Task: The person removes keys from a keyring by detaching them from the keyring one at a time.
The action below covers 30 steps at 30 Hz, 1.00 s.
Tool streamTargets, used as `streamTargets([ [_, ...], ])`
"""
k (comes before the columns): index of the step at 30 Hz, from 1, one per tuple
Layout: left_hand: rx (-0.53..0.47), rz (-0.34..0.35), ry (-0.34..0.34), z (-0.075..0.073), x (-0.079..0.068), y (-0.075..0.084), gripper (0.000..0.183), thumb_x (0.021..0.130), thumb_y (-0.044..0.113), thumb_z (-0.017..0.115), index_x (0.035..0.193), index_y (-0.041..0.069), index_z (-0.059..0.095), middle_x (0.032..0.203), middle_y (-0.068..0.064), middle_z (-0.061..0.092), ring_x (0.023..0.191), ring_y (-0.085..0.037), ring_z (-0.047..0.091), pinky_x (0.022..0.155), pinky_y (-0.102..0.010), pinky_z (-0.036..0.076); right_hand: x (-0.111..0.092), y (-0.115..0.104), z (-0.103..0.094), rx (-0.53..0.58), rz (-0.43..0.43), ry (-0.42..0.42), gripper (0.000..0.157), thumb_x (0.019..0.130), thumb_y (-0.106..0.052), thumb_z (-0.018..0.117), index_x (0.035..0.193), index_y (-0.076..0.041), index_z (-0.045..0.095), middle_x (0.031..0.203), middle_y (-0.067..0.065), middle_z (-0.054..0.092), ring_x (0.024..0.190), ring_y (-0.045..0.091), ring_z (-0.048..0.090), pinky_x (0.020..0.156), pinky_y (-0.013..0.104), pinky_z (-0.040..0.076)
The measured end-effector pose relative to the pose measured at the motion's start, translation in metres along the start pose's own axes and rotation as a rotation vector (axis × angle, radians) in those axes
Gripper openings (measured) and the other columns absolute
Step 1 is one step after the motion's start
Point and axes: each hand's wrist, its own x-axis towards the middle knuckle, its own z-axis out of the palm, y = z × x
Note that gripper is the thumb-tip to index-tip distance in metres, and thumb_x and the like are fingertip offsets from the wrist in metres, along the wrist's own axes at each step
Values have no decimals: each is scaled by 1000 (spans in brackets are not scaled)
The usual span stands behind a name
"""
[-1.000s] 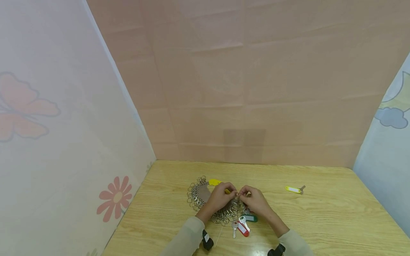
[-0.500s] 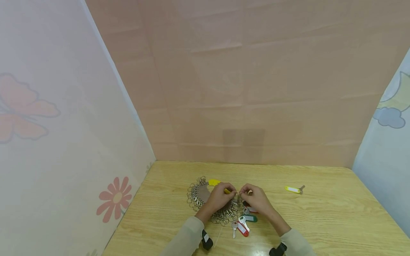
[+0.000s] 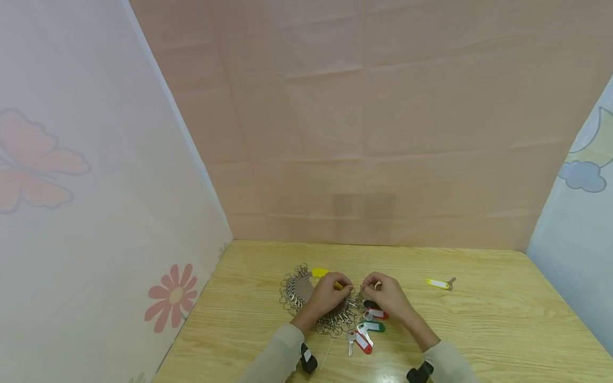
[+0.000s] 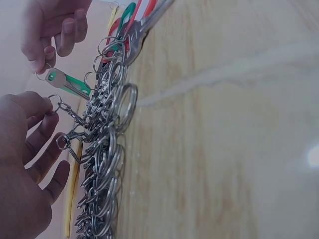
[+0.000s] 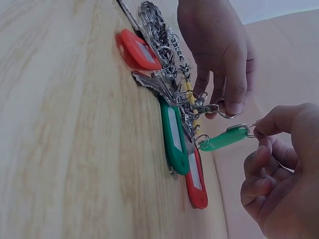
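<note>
**Two hands, two rings, beside the clasp pile**

Left hand [image 3: 330, 294] pinches a key ring [image 4: 54, 96] on a swivel clasp [image 4: 74, 115], by the pile of metal clasps [image 4: 102, 174], nearer the worktop's [image 3: 503, 324] left edge than its right. Right hand [image 3: 387, 297] pinches the split ring [image 5: 253, 131] of a bright green key tag [image 5: 223, 141]. Yellow key tag [image 3: 437, 284] lies toward the far right corner.

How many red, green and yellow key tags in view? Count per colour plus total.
Red key tags: 2
Green key tags: 2, one held up by the right hand
Yellow key tag: 1
Total: 5
</note>
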Motion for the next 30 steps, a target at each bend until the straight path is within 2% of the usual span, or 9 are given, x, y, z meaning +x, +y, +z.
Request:
streamTargets([
  [7, -15, -20, -6, -1, -1, -1, 12, 98, 28, 64, 98, 21, 74, 96, 11, 68, 85, -2, 61, 76, -21, 51, 2, -3, -7, -34, -18, 8, 4, 93, -13, 65, 92, -14, 69, 84, 0, 64, 58, 6, 50, 51, 23, 43],
  [15, -36, -38, -6, -3, -3, 2, 11, 98, 28, 63, 99, 21, 72, 98, 10, 66, 85, -2, 60, 76, -21, 50, 4, -4, -15, -96, -79, 34, 6, 94, -14, 65, 91, -11, 69, 84, -1, 66, 63, 8, 52, 57, 23, 44],
  [19, -43, -39, -11, -4, -4, 2, 11, 98, 27, 64, 99, 20, 72, 97, 9, 66, 85, -3, 60, 76, -21, 51, 5, -4, -19, -119, -78, 41, 5, 93, -15, 66, 92, -13, 69, 84, -3, 66, 65, 9, 53, 59, 23, 45],
  [24, -39, -6, 11, -4, -3, 0, 10, 97, 25, 65, 97, 18, 72, 95, 7, 68, 82, -3, 60, 73, -21, 51, 5, -5, -25, -120, -69, 42, 5, 94, -18, 66, 93, -14, 69, 84, -2, 65, 63, 9, 52, 57, 24, 45],
  [30, -10, -23, 42, -5, -4, 0, 6, 96, 28, 66, 95, 24, 71, 92, 9, 65, 75, -3, 54, 66, -21, 47, 5, -5, -31, -130, -62, 50, 5, 95, -18, 66, 94, -14, 68, 84, -1, 64, 63, 9, 51, 55, 25, 43],
])
